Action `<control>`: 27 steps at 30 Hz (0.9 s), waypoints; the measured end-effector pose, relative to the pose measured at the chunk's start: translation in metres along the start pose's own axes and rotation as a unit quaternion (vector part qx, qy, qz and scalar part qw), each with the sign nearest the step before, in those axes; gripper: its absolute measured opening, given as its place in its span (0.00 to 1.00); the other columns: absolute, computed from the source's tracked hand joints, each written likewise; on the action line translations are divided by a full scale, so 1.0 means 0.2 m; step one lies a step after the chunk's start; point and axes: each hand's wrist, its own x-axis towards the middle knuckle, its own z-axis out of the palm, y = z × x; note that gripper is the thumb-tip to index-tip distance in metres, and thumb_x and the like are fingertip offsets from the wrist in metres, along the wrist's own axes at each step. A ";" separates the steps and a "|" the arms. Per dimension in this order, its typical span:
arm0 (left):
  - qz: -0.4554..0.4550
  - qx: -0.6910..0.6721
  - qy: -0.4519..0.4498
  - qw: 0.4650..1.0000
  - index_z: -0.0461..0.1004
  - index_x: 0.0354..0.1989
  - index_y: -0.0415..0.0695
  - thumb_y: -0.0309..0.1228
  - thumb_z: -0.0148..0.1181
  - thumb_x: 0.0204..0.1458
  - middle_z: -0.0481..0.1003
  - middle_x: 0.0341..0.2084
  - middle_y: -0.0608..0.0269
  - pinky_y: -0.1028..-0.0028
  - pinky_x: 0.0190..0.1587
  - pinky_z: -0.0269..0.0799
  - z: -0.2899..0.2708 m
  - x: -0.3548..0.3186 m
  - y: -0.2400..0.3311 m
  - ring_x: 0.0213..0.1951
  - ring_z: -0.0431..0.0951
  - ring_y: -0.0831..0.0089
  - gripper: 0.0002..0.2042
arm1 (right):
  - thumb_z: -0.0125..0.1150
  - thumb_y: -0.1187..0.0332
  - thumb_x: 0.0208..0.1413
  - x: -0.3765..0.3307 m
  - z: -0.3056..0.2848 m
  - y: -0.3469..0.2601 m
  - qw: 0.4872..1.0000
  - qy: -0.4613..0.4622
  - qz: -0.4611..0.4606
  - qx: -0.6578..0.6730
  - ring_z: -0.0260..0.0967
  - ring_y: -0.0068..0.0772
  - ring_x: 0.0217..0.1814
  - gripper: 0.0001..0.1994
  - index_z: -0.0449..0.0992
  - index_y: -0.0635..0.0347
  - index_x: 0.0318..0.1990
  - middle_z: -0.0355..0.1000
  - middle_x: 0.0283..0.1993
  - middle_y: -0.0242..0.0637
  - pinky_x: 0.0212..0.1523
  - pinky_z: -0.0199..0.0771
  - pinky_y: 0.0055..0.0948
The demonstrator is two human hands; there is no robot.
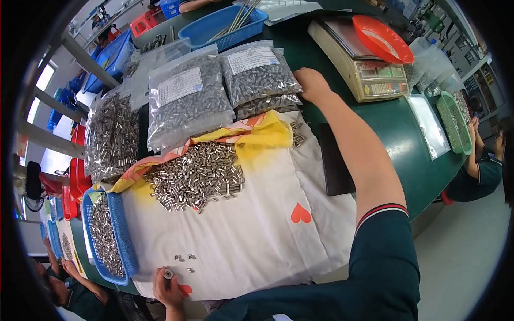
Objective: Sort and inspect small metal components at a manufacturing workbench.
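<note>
Green table point(407, 128) spans the scene, most of it under a white cloth point(241, 235) printed with a red heart. Far side: clear bags of small metal sleeves point(187, 101), a weighing scale point(358, 64) with an orange tray point(383, 38) on it. Mid-cloth, a loose heap of metal sleeves point(198, 174); at near left, a blue basket point(115, 235) holding more. Right hand point(312, 84) reaches far, resting against a bag's right edge; its grip cannot be told. Left hand point(168, 289), near edge, fingers closed on one small cylinder point(169, 274), a few stray pieces point(184, 259) just beyond.
</note>
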 end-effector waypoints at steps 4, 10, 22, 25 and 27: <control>-0.019 -0.063 0.000 0.998 0.69 0.39 0.38 0.21 0.60 0.36 0.73 0.35 0.50 0.65 0.42 0.68 0.04 0.01 0.10 0.38 0.72 0.54 0.17 | 0.55 0.71 0.40 -0.28 -0.26 0.01 0.993 0.075 0.057 0.073 0.67 0.42 0.35 0.04 0.71 0.60 0.25 0.68 0.28 0.40 0.36 0.67 0.37; -0.011 -0.082 -0.004 0.997 0.69 0.39 0.37 0.20 0.62 0.34 0.72 0.35 0.51 0.67 0.42 0.67 -0.01 0.01 0.06 0.38 0.73 0.56 0.19 | 0.56 0.72 0.41 -0.70 -0.42 -0.37 0.985 -0.005 -0.045 0.169 0.66 0.40 0.37 0.06 0.72 0.63 0.29 0.69 0.32 0.40 0.39 0.66 0.32; -0.137 -0.501 0.009 0.855 0.67 0.41 0.37 0.12 0.57 0.37 0.70 0.39 0.59 0.78 0.44 0.65 0.03 0.08 -0.03 0.41 0.70 0.74 0.19 | 0.54 0.73 0.46 -0.97 -0.52 -0.91 0.952 0.028 0.036 0.304 0.69 0.33 0.33 0.07 0.74 0.63 0.34 0.71 0.31 0.39 0.34 0.68 0.27; -0.121 -0.554 -0.054 0.822 0.68 0.42 0.38 0.16 0.60 0.38 0.71 0.37 0.62 0.76 0.45 0.66 0.05 0.25 -0.02 0.40 0.71 0.74 0.19 | 0.54 0.69 0.47 -0.95 -0.40 -1.20 0.942 -0.066 -0.003 0.328 0.69 0.35 0.32 0.07 0.74 0.62 0.31 0.71 0.31 0.39 0.34 0.68 0.30; -0.096 -0.502 -0.114 0.852 0.70 0.40 0.38 0.20 0.63 0.38 0.72 0.33 0.65 0.78 0.42 0.68 0.05 0.37 0.03 0.38 0.72 0.77 0.17 | 0.53 0.69 0.46 -0.88 -0.26 -1.32 0.963 -0.036 -0.017 0.265 0.68 0.37 0.32 0.06 0.73 0.62 0.29 0.71 0.30 0.40 0.34 0.68 0.32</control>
